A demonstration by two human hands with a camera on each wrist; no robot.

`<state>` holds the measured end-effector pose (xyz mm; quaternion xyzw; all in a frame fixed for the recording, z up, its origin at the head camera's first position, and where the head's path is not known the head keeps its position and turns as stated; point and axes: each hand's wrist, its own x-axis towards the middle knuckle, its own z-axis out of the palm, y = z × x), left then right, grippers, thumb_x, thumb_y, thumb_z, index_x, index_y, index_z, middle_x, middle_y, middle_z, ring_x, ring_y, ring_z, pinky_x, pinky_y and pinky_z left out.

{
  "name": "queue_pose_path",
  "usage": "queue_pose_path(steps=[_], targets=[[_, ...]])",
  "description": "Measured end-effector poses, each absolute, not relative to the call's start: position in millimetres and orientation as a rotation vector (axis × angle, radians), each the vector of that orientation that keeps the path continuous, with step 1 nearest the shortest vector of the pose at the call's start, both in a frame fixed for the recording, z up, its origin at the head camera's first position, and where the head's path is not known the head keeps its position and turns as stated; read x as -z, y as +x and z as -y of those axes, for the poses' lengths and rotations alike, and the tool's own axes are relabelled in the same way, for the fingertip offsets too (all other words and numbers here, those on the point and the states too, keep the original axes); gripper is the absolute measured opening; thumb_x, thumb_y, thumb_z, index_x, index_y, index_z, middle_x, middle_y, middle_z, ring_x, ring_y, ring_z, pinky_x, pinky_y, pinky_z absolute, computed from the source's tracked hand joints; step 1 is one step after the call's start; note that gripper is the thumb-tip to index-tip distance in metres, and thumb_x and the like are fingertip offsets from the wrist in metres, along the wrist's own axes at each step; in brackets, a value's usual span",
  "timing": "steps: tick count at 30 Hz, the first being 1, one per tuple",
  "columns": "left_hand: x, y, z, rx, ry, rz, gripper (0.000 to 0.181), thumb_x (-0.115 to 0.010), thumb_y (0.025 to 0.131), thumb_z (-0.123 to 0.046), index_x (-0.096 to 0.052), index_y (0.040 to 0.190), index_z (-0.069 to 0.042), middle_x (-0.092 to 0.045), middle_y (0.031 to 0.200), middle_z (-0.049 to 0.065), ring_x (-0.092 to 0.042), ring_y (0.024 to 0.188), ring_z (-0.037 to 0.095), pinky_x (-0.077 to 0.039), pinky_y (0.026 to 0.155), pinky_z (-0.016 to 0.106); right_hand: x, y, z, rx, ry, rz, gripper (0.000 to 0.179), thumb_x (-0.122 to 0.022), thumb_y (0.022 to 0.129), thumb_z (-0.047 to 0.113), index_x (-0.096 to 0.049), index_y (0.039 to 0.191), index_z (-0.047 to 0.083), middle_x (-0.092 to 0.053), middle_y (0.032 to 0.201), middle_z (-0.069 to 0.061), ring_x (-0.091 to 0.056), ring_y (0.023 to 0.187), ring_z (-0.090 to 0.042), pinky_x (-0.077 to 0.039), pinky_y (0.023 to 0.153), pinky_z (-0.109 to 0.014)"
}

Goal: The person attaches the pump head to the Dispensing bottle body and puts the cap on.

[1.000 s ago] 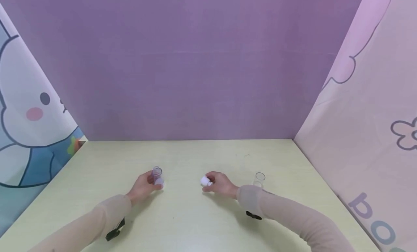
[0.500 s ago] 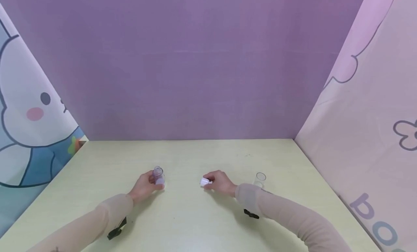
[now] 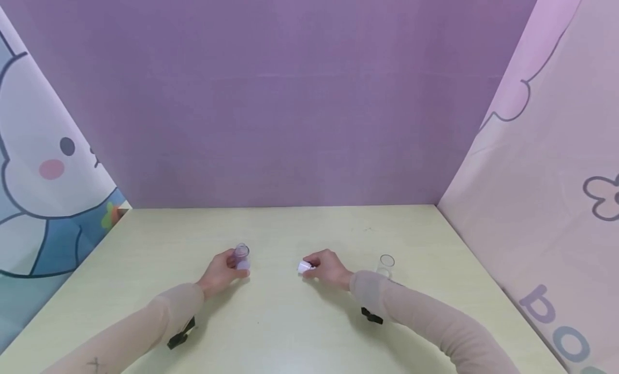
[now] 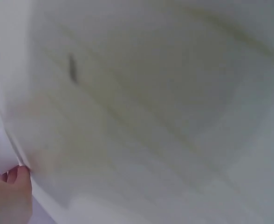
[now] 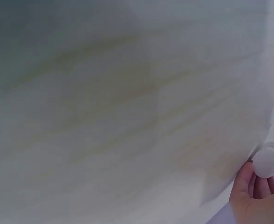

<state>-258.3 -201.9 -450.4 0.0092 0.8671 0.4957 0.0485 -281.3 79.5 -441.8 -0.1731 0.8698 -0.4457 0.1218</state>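
Small, clear and narrow-necked, a glass bottle [image 3: 242, 257] with a whitish lower part stands upright in my left hand [image 3: 220, 274], thumb and fingers around it. The left wrist view catches only its pale side [image 4: 3, 151] above the fingers [image 4: 9, 198]. Across a gap to the right, my right hand [image 3: 331, 269] pinches a small white piece [image 3: 304, 267] that lies on its side. It shows a round, smooth end [image 5: 266, 162] in the right wrist view; whether it is a cap or a stopper I cannot tell. Fingers hide part of both things.
A clear glass cup [image 3: 385, 266] stands just behind my right wrist, partly covered by the sleeve [image 3: 369, 290]. The pale tabletop [image 3: 275, 320] ends at a purple back panel [image 3: 290, 121]. Printed cloth sides [image 3: 537, 202] flank it.
My left hand has moved a little to the right and away from me with the bottle. In the right hand, the white piece has turned slightly; that hand otherwise stays nearly in place.
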Motion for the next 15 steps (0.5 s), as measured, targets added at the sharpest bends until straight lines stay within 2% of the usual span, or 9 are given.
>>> queue_pose_path(steps=[8, 15], targets=[[444, -260, 193, -1.531, 0.03, -2.656, 0.052, -0.067, 0.08, -0.006, -0.045, 0.126, 0.009, -0.053, 0.122, 0.027, -0.052, 0.112, 0.037, -0.045, 0.093, 0.042, 432, -291, -86, 1.345, -0.511, -2.568, 0.037, -0.07, 0.079, 0.009, -0.063, 0.114, 0.002, -0.064, 0.111, -0.014, -0.062, 0.094, -0.021, -0.051, 0.08, -0.029], [442, -260, 186, -1.515, 0.062, -2.668, 0.041, -0.068, 0.078, -0.004, -0.056, 0.116, 0.006, -0.059, 0.112, 0.022, -0.058, 0.101, 0.031, -0.05, 0.082, 0.035, 422, -290, -92, 1.378, -0.508, -2.529, 0.038, -0.071, 0.079, 0.009, -0.063, 0.115, 0.003, -0.064, 0.112, -0.013, -0.061, 0.096, -0.022, -0.051, 0.081, -0.03]])
